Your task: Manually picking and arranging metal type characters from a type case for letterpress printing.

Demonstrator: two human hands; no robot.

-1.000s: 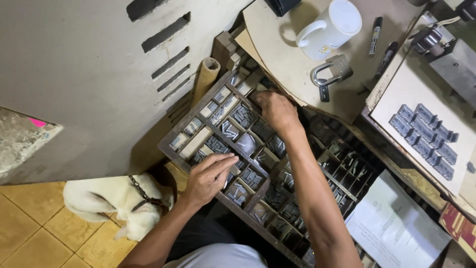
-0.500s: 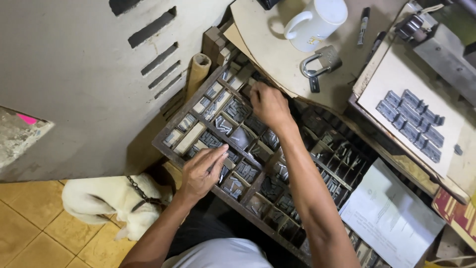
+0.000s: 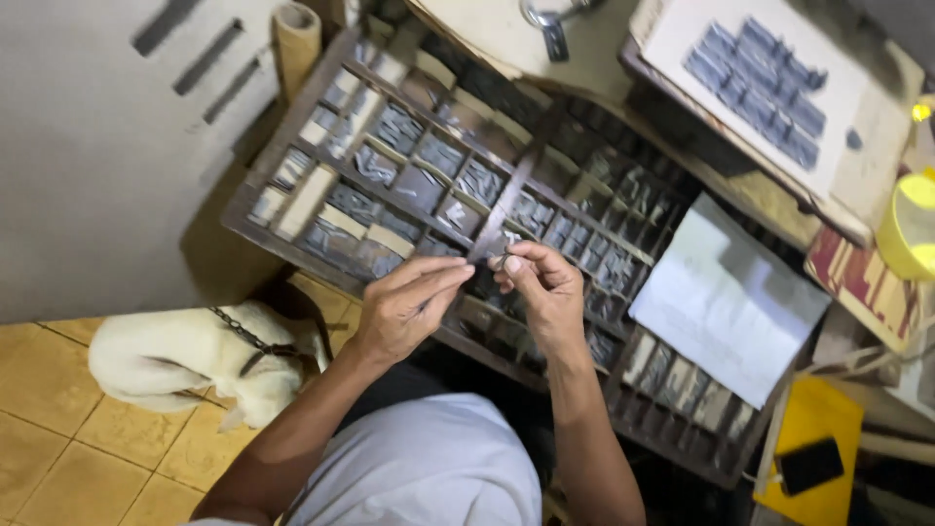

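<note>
- Fingers: the fingertips [image 3: 508,265] of the right hand [image 3: 542,288] are pinched together on a small grey metal type piece [image 3: 499,260]; the left hand [image 3: 404,310] lies flat beside it, its fingers straight and pressed side by side, tips nearly meeting the right fingertips; whether the left hand also grips something thin against its palm cannot be told.
- Change: a second ago the right hand reached deep into the far compartments of the dark wooden type case [image 3: 292,131] and the left hand rested spread on its near cells; both hands are now lifted together above the near middle of the case; this suggests a piece has been picked out and is being passed or set between the hands.
- Type piece: held in the air just above the central divider of the case, touching no compartment.
- Case contents: rows of small grey metal sorts fill most cells; a few cells left of centre hold pale blocks.
- Right of the case: a white paper sheet [image 3: 726,302] lies over its cells; beyond, a pale board bearing blue-grey blocks [image 3: 760,78].
- Left of the case: a brown cardboard tube [image 3: 295,39] leans at the far corner; a white dog with a chain collar [image 3: 185,356] lies on the tan tiled floor [image 3: 49,438] below the near corner.
</note>
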